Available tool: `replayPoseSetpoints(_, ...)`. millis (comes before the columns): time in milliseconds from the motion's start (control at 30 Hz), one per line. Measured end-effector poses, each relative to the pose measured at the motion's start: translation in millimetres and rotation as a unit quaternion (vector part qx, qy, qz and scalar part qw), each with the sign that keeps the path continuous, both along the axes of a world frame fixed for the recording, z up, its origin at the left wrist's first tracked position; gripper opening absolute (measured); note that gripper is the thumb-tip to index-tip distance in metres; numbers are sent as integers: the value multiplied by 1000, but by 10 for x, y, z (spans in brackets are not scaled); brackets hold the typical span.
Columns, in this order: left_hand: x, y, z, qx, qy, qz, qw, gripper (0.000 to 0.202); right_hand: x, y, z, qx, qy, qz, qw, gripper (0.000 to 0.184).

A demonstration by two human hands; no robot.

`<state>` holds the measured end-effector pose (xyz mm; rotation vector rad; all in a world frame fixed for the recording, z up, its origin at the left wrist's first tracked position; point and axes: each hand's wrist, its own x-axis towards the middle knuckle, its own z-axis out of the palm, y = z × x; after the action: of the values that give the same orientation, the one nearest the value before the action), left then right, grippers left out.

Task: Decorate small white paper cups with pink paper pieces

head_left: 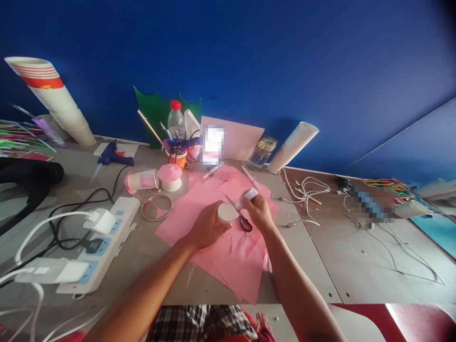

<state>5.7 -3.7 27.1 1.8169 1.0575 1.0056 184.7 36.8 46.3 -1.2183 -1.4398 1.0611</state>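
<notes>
Left hand [206, 227]: fingers clamped on white paper cup [227, 213], held over pink paper sheets [178, 228]. Right hand [258, 211]: fingers clamped on white tube [246, 196]. Risk — a slip could drop either onto the black-handled scissors [245, 224] just below.

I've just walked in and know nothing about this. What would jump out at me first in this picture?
The pink paper sheets spread across the middle of the table catch the eye first, with the left hand gripping a white cup and the right hand holding a small white bottle above black-handled scissors. Behind them is a deep blue wall, and a tall stack of red-striped paper cups tilts at the far left.
</notes>
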Motion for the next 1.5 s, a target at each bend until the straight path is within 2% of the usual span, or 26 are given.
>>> replayPoseSetpoints(100,-13,-10,-20,1,4,0,1000,26,41,33,-37,-6,102,-7,995,15)
replayPoseSetpoints(200,-31,-18,-62,16,8,17,1000,39,52,48,-83,-14,139,24,990,17)
replayPoseSetpoints(333,-48,-17,-104,28,6,3,1000,46,28,32,-112,-14,115,43,992,17)
replayPoseSetpoints(533,-49,-19,-109,41,-10,-4,999,42,24,32,-104,-18,133,35,990,18)
replayPoseSetpoints(867,-69,-8,-127,39,0,-9,999,42,6,-20,-82,-53,93,64,992,12)
replayPoseSetpoints(1067,-67,-17,-91,28,-2,-13,1000,41,-39,-48,-2,-17,81,49,995,16)
replayPoseSetpoints(1367,-65,-12,-126,22,-15,-19,999,45,-118,-59,-2,-28,50,2,998,21)
replayPoseSetpoints(1500,-55,-21,-122,24,-19,-12,999,45,-85,-9,-67,-45,125,-15,991,21)
